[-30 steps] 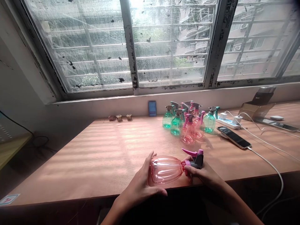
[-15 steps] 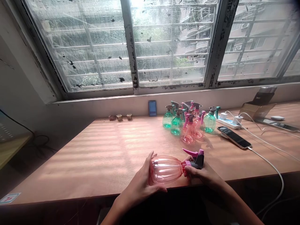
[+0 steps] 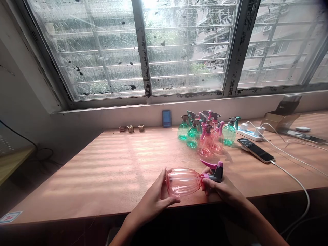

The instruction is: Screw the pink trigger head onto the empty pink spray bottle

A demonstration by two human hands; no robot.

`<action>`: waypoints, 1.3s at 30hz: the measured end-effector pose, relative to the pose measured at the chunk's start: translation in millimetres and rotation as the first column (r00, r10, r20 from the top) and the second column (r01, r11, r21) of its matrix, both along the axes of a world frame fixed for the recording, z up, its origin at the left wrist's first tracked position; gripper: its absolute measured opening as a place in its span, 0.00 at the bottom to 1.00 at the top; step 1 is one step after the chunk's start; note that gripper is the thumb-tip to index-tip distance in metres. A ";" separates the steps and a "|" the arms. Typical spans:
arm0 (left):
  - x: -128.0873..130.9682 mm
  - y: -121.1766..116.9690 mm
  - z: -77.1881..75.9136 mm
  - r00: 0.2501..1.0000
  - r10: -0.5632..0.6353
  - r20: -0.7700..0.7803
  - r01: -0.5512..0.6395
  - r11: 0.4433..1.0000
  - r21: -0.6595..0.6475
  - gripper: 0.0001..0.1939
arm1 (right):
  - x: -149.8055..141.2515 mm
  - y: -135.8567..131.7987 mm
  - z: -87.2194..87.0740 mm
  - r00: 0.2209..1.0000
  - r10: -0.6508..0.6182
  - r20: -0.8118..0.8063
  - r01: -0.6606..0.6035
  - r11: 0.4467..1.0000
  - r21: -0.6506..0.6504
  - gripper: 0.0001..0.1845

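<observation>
A clear pink spray bottle (image 3: 183,182) lies sideways in the air above the table's front edge, its base to the left and its black-and-magenta spray head (image 3: 216,172) to the right. My right hand (image 3: 214,184) is closed around the neck, with the thumb on the near side of the magenta collar. My left hand (image 3: 159,194) cups the base loosely, its thumb stretched along the lower near side and its other fingers partly hidden behind the bottle. No liquid shows inside. The trigger points up and left.
Several green and pink spray bottles (image 3: 205,141) stand grouped behind. To their right are a power strip (image 3: 249,134), a charging phone (image 3: 256,150) with a white cable, and an open cardboard box (image 3: 279,121). Small woven-looking pieces (image 3: 130,128) and a blue-screened device (image 3: 166,118) sit along the wall.
The bottle has risen slightly and turned a little about its length. My left thumb has come a bit away from its side. The right hand keeps its grip on the neck.
</observation>
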State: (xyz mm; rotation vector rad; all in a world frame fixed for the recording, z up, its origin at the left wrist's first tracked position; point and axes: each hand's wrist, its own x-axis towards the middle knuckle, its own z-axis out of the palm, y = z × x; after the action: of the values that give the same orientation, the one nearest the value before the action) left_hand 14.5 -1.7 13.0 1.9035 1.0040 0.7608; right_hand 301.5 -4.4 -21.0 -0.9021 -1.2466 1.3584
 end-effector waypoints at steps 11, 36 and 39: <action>0.3 4.7 -7.9 0.993 -0.004 0.114 0.001 0.999 0.033 0.44 | -0.3 1.2 -2.1 1.000 0.000 -0.020 0.001 1.000 0.018 0.22; -2.5 0.2 -2.1 0.978 -0.067 0.197 0.089 0.991 -0.103 0.44 | -1.2 -2.6 0.8 0.999 -0.002 -0.036 0.003 1.000 0.027 0.21; -3.3 2.2 -6.3 0.986 -0.038 0.165 0.046 0.998 -0.045 0.48 | -2.0 -2.8 3.3 0.999 -0.011 -0.051 0.012 1.000 0.024 0.22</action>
State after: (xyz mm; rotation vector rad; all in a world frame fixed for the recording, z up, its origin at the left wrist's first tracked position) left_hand 11.1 0.5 6.7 1.7833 0.8701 0.8460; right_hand 299.5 -7.2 -17.7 -0.8519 -1.2149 1.3462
